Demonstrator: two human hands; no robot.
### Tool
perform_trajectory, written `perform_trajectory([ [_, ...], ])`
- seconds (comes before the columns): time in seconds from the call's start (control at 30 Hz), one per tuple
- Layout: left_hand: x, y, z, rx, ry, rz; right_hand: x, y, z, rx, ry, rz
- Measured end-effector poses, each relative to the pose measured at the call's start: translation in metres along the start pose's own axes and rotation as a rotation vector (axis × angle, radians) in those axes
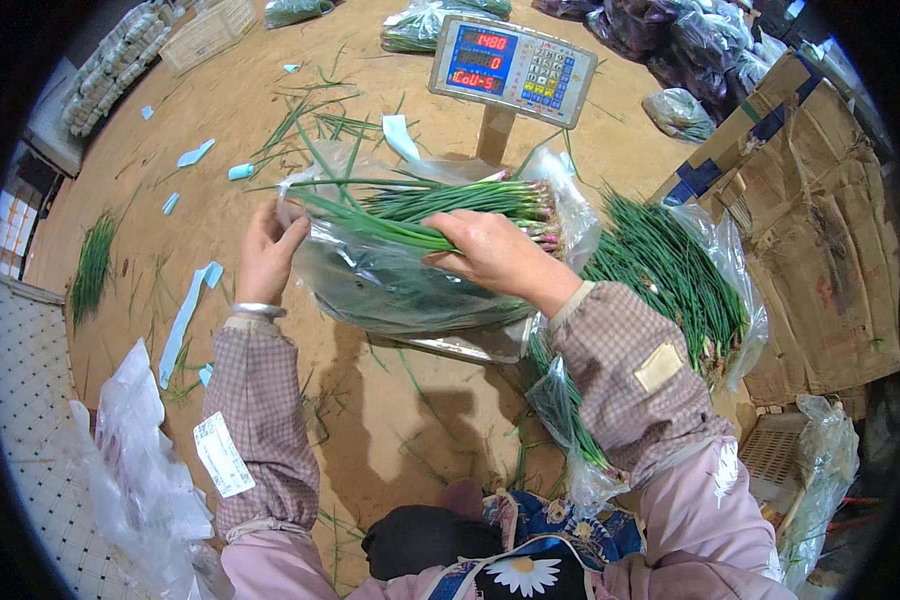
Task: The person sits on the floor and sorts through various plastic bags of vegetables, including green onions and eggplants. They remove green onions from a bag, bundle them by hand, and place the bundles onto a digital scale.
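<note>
A clear plastic bag (pixel 390 277) full of green onions (pixel 450 196) lies on the metal platform (pixel 487 346) of a digital scale, whose lit display (pixel 514 71) stands behind it. My left hand (pixel 270 244) pinches the bag's open edge at the left, by the leaf tips. My right hand (pixel 487 251) is closed around a small bunch of green onions over the bag. Their leaves reach left, across the bag's opening. The onions' pale and purple root ends point right. Part of the platform is hidden under the bag.
A heap of green onions (pixel 667 285) in plastic lies to the right, beside flattened cardboard (pixel 825 247). Loose onions (pixel 92 266) and blue strips (pixel 187 322) lie on the floor at left. Crumpled plastic (pixel 131 442) is at lower left, a plastic crate (pixel 772 454) at lower right.
</note>
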State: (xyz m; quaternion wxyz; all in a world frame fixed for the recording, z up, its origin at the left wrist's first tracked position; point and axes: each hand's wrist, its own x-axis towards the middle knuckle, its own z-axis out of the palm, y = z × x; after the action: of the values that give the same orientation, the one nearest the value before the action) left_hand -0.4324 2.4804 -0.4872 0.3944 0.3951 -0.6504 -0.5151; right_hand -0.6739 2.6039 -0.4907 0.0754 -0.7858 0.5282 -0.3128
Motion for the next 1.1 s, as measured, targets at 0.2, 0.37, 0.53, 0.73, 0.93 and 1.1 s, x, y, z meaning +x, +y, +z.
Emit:
perform_trajectory([
  [0.2, 0.007, 0.010, -0.007, -0.413, -0.135, 0.090, -0.059, 0.046, 0.033, -0.199, -0.727, 0.318],
  [0.37, -0.061, 0.042, -0.021, -1.009, -0.287, 0.064, -0.035, 0.003, -0.032, -0.432, -0.573, 0.273],
  [0.53, -0.109, 0.052, -0.027, -0.951, -0.428, -0.065, -0.034, 0.057, -0.055, -0.866, -0.011, 0.703],
  [0.73, -0.099, 0.065, -0.029, -1.036, -0.142, 0.035, -0.091, 0.109, -0.082, -0.007, 0.187, 0.954],
  [0.93, -0.026, 0.102, -0.044, -0.877, -0.073, -0.075, -0.053, 0.033, -0.146, 1.002, 0.458, 0.861],
  [1.1, -0.037, 0.119, -0.038, -0.848, -0.139, 0.123, -0.077, -0.018, -0.167, 1.101, 0.402, 0.655],
])
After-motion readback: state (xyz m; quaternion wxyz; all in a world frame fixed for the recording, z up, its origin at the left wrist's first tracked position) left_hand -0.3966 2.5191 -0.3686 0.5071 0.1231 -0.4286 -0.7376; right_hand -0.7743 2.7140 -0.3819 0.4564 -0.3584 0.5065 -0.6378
